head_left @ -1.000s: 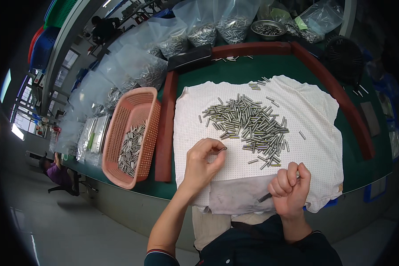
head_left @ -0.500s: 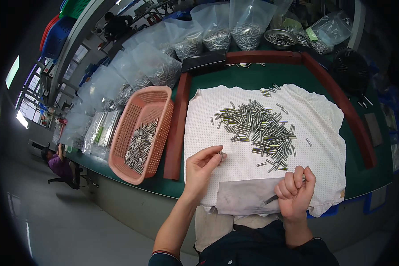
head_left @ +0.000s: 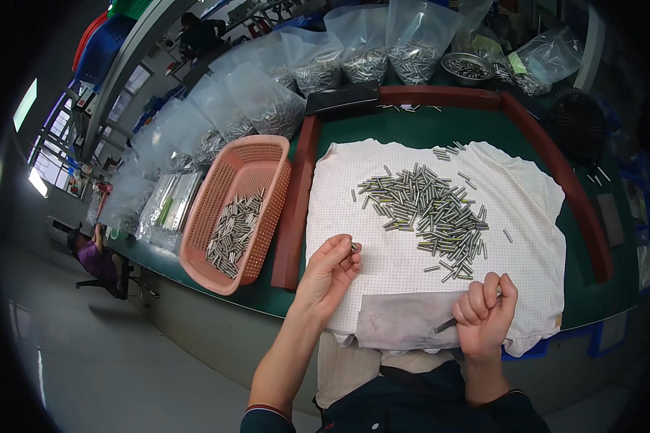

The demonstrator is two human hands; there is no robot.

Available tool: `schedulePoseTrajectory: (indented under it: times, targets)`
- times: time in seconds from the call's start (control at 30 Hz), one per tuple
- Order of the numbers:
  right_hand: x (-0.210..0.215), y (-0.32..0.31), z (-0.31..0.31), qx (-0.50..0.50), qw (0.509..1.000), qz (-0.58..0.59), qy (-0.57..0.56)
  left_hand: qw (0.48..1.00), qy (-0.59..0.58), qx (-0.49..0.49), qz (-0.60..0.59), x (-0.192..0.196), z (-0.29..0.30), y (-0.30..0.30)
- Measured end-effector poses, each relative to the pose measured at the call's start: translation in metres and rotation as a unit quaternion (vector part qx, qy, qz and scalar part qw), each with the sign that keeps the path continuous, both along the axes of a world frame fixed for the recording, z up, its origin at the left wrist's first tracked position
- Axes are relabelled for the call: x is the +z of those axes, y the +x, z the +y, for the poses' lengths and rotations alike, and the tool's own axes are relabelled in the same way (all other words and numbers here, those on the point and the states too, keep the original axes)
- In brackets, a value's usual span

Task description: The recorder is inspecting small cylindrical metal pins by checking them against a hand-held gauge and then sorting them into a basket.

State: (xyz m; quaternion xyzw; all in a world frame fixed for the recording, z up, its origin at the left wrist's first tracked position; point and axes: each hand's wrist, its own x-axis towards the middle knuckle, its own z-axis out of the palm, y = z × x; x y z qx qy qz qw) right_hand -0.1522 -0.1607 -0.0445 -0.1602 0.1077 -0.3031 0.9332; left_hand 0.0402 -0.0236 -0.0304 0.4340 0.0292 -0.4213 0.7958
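Note:
A white dotted cloth [head_left: 527, 252] carries a loose pile of short metal pins [head_left: 430, 216]. Left of the pile, the fingertips of my left hand [head_left: 328, 271] pinch a small metal pin [head_left: 355, 247], mostly hidden by the fingers. My right hand [head_left: 487, 315] is a fist around a slim dark tool [head_left: 445, 326]; one end sticks out past the little finger, and its kind is unclear. Beneath that end lies a folded greyish cloth [head_left: 397, 322] along the near edge of the white one.
A pink plastic basket [head_left: 195, 249] with metal pins stands on the left. Dark red rails [head_left: 440, 97] border the work area on the green table [head_left: 354, 128]. Clear bags of pins [head_left: 419, 54] and a metal bowl [head_left: 468, 68] line the back. Two other people are farther off.
The fingers of my left hand have curled in more around the pin, and the hand has turned. My right hand keeps its grip on the dark tool. The whole view has shifted slightly.

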Motion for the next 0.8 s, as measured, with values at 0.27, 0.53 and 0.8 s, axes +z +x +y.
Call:
schedulePoseTrajectory:
  times: [0.27,0.53,0.8]
  targets:
    - [0.001,0.002,0.000,0.015,1.000,-0.001,0.001,0.416,0.345,0.249,-0.804,0.076,0.058,0.011]
    - [0.001,0.001,0.000,0.018,1.000,0.000,0.004,0.373,0.458,0.258,-0.764,0.078,0.062,0.029]
    - [0.000,-0.002,-0.003,0.014,1.000,-0.002,0.005,0.506,0.264,-0.087,-0.817,0.019,-0.053,-0.012]
